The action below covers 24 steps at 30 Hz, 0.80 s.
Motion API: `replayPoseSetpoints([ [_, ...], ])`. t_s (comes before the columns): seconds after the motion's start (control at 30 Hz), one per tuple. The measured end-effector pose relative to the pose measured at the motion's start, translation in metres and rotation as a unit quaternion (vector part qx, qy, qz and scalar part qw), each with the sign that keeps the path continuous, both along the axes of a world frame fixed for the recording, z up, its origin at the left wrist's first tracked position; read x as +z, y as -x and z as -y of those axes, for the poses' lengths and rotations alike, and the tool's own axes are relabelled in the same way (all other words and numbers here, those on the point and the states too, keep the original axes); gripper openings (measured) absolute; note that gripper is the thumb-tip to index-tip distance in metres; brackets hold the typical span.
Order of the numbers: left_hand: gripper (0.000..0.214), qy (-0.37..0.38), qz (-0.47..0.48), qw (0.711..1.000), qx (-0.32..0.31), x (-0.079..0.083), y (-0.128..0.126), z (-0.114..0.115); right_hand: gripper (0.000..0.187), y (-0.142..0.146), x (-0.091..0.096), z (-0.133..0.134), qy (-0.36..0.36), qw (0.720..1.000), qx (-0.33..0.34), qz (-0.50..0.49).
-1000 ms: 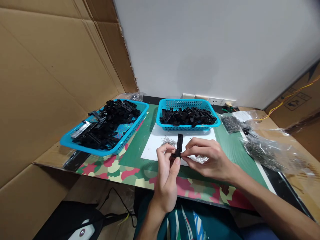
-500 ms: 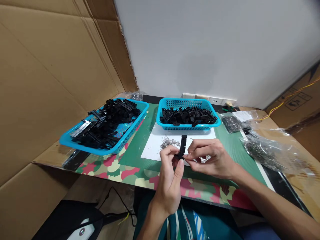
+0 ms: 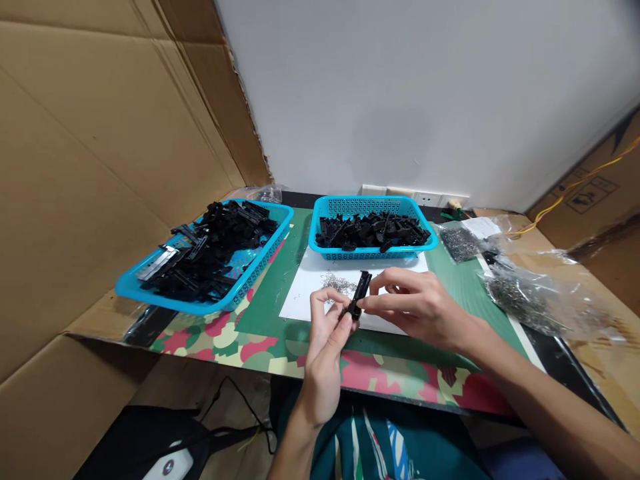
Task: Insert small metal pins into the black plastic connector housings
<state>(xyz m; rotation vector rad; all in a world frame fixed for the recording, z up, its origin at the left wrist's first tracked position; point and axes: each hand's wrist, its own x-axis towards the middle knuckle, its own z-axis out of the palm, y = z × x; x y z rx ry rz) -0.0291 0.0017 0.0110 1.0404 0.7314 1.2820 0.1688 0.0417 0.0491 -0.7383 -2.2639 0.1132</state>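
Observation:
A slim black plastic part (image 3: 361,291) is pinched at its lower end by my left hand (image 3: 325,347), fingers closed round it, above the front of the table. My right hand (image 3: 415,308) meets it from the right, thumb and forefinger pinched against the part's lower end; whether they also hold something tiny is not visible. Under both hands lies a white sheet (image 3: 305,293) with small heaps of silvery metal bits (image 3: 337,283).
Two turquoise baskets of black plastic parts stand behind: a large one (image 3: 150,293) at the left, a smaller one (image 3: 370,252) in the middle. Clear bags of metal pieces (image 3: 530,300) lie to the right. Cardboard walls (image 3: 100,167) close the left side. A green mat (image 3: 270,287) covers the table.
The black part has tilted further to the right and moved slightly down. Both hands shifted a little left with it, and the view swung slightly.

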Motion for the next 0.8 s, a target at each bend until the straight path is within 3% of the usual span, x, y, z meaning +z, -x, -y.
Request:
replayPoseSetpoints([
  [0.17, 0.016, 0.019, 0.009, 0.999, -0.044, 0.0, 0.003, -0.002, 0.026, 0.0, 0.0, -0.001, -0.073, 0.997, -0.017, 0.025],
  [0.3, 0.017, -0.017, -0.107, 0.994, -0.018, 0.002, 0.002, 0.0, 0.034, -0.005, -0.001, -0.004, -0.076, 0.996, -0.016, 0.032],
  [0.37, 0.021, -0.073, -0.211, 0.974, 0.027, 0.002, 0.0, 0.0, 0.032, -0.009, -0.001, -0.007, -0.06, 0.998, -0.015, 0.028],
  [0.43, 0.026, -0.148, -0.306, 0.936, 0.087, 0.002, -0.004, -0.001, 0.03, -0.012, -0.002, -0.009, -0.03, 0.999, -0.014, 0.025],
  [0.53, 0.018, -0.228, -0.381, 0.883, 0.152, 0.001, -0.007, -0.003, 0.028, -0.015, -0.004, -0.011, 0.005, 0.999, -0.011, 0.031],
  [0.67, 0.013, -0.254, -0.412, 0.856, 0.184, -0.001, -0.005, -0.005, 0.025, -0.017, -0.006, -0.015, 0.034, 0.999, -0.014, 0.027],
  [0.8, 0.01, -0.248, -0.428, 0.84, 0.222, -0.005, -0.001, -0.006, 0.014, -0.029, -0.008, -0.023, 0.127, 0.982, -0.13, 0.055],
])
